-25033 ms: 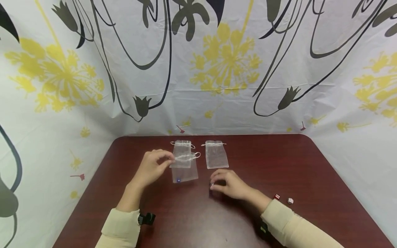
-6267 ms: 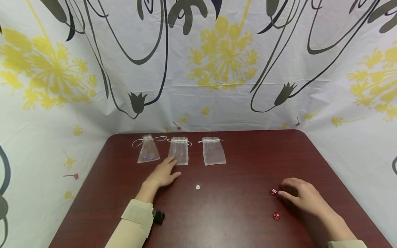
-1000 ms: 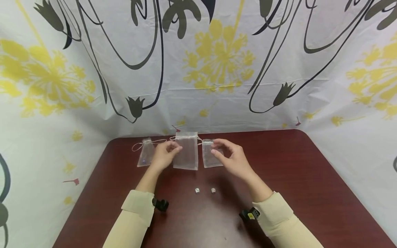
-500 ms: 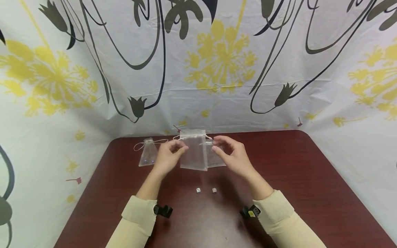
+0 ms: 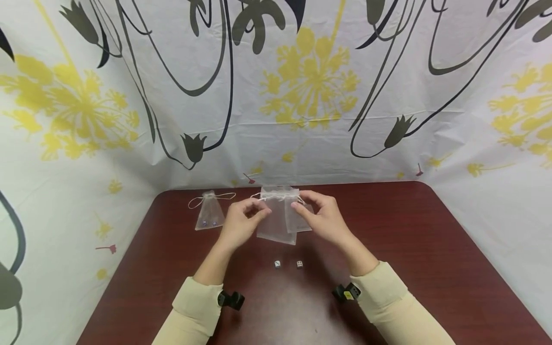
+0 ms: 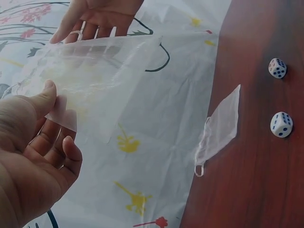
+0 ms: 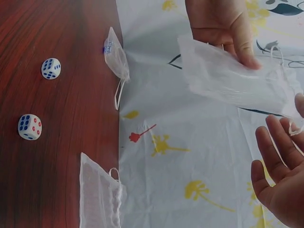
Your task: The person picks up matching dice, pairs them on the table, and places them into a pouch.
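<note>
My left hand [image 5: 241, 225] pinches a sheer white drawstring pouch [image 5: 276, 220] by its left side, lifted above the table. At the pouch's upper right edge, my right hand [image 5: 325, 218] pinches it near the cord, thumb in front. The pouch looks flat, with nothing visible inside. Two white dice [image 5: 277, 264] lie side by side on the table below; the left wrist view shows their pips, with one die [image 6: 281, 125] nearer the hand. Behind the held pouch, a second sheer pouch [image 5: 305, 225] lies on the table, partly covered.
A third pouch [image 5: 209, 208], its neck drawn together, lies at the back left with two blue dice [image 5: 204, 223] inside. The dark red table [image 5: 409, 230] ends at a patterned cloth [image 5: 172, 110] at the back and sides.
Both hands have brought the pouch rightward, overlapping the pouch behind; the right hand has closed on its edge. Since 6.3 s ago a second white die has joined the first; the red dice are out of sight.
</note>
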Demonstrator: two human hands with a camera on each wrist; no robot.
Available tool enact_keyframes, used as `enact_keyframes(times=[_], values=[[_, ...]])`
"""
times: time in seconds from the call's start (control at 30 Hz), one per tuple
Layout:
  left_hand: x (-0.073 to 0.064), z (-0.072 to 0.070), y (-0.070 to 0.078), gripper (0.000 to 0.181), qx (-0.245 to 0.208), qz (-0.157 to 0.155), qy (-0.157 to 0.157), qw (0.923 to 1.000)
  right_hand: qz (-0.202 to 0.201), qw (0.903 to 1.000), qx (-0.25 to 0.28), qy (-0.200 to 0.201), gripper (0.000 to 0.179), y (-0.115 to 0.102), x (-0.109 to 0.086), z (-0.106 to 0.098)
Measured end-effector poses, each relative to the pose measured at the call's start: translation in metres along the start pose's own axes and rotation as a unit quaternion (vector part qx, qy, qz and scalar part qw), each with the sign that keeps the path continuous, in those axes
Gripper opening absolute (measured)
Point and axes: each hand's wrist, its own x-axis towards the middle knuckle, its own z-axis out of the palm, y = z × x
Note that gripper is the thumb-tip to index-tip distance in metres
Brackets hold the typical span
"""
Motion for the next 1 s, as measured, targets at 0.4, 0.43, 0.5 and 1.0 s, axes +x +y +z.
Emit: enact_keyframes(times=[0.4, 0.43, 0.5, 1.0], values=[[-0.006, -0.012, 0.024, 0.027, 0.006, 0.034, -0.007, 0.9994, -0.051, 0.9971, -0.052, 0.024, 0.007, -0.004, 0.000, 0.002], [-0.006, -0.014, 0.024, 0.027, 0.000, 0.044, -0.002, 0.9990, -0.055, 0.9970, -0.050, 0.023, 0.007, -0.004, 0.000, 0.001], [-0.004, -0.017, 0.025, 0.021, -0.003, 0.065, 0.007, 0.9979, -0.063, 0.9968, -0.047, 0.018, 0.008, -0.005, 0.000, 0.000], [-0.008, -0.015, 0.037, 0.027, -0.046, 0.135, 0.020, 0.9896, -0.157, 0.9861, -0.051, 0.020, 0.013, -0.012, -0.003, 0.005]])
